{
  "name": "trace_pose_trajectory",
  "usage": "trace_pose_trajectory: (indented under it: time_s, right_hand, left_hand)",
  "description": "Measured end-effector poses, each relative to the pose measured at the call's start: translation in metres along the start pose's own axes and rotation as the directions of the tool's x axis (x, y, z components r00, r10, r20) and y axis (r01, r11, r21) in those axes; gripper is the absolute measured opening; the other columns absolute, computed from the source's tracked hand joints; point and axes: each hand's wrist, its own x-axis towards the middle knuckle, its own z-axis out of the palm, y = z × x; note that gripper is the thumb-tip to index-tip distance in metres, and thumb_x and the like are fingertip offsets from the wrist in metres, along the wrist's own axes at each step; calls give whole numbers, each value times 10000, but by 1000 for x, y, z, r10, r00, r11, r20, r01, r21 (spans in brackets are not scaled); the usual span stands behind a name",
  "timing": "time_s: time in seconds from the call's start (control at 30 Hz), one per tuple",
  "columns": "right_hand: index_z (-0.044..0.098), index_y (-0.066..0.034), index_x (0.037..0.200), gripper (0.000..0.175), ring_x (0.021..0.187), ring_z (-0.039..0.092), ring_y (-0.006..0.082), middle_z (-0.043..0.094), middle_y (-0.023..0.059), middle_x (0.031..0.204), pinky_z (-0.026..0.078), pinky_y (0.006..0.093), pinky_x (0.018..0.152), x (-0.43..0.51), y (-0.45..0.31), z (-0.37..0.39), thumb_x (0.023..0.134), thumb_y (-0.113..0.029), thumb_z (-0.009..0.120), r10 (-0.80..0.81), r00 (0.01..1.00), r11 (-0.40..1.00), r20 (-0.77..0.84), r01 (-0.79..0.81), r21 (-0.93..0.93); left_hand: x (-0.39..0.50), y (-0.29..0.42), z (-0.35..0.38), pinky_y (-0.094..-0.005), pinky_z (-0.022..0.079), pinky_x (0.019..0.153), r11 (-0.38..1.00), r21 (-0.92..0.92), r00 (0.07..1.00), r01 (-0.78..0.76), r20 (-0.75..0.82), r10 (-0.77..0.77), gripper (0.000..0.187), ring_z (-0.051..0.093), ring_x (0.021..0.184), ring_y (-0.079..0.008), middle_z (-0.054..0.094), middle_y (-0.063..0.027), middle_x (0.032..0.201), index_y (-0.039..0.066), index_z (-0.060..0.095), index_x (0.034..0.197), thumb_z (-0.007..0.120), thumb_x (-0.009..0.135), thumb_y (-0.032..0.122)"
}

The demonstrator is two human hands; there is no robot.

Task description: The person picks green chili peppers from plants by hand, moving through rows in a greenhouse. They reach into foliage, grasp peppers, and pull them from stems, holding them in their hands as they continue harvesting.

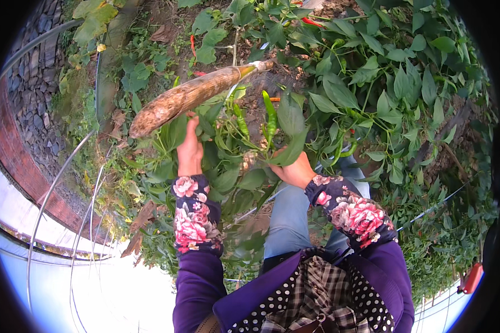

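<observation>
My left hand (190,147) reaches into the foliage of a chili pepper plant (229,179). Leaves hide most of its fingers, and whether they grip a stem cannot be told. A thick, weathered bamboo stake (187,100) slants just above that hand. My right hand (293,168) is closed around a leafy branch of the plant, partly covered by a broad leaf (291,152). Upright green chili peppers grow between the hands: one long and smooth (270,114), another wrinkled (241,120). More green chilies (338,150) hang right of my right hand.
Dense pepper plants (383,83) crowd the right side, with red chilies (310,21) at the top. Bent hoops (62,179) and a brick edging (29,166) stand at left. A pale line (433,208) crosses the plants at right. A red object (471,278) sits lower right.
</observation>
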Motion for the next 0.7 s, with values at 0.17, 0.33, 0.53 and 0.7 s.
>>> trace_pose_trajectory:
  time_s: [0.17,0.33,0.53,0.7]
  right_hand:
    - [629,-26,868,168,819,608,324,622,137,830,494,413,686,-68,10,-16,753,-146,653,87,983,996,164,-85,-18]
    - [627,11,930,234,1042,600,338,654,151,1006,515,416,853,-107,24,-27,704,-47,655,52,994,998,96,-54,16]
    - [632,6,934,265,1056,593,307,637,161,1095,517,404,854,-119,28,-16,678,-55,663,32,999,999,35,-32,17]
    - [630,-14,830,155,943,575,285,608,94,886,510,385,793,-102,14,-22,708,-105,661,32,999,999,-20,-32,-9]
  left_hand:
    - [-115,11,19,-350,488,892,955,86,912,-285,331,242,140,629,974,-233,601,-80,988,-4,570,945,575,832,-88]
    - [-186,-1,31,-315,478,880,868,273,875,-414,381,298,183,617,994,-230,570,-122,1069,-27,572,939,581,781,-117]
    - [-196,-13,28,-359,470,849,748,458,845,-480,469,255,292,562,1043,-280,584,-156,1108,-15,577,1056,660,776,-11]
    - [-117,-44,36,-278,478,839,916,401,968,-6,233,-96,310,588,1017,-185,609,-109,1124,-8,555,1143,656,894,146]
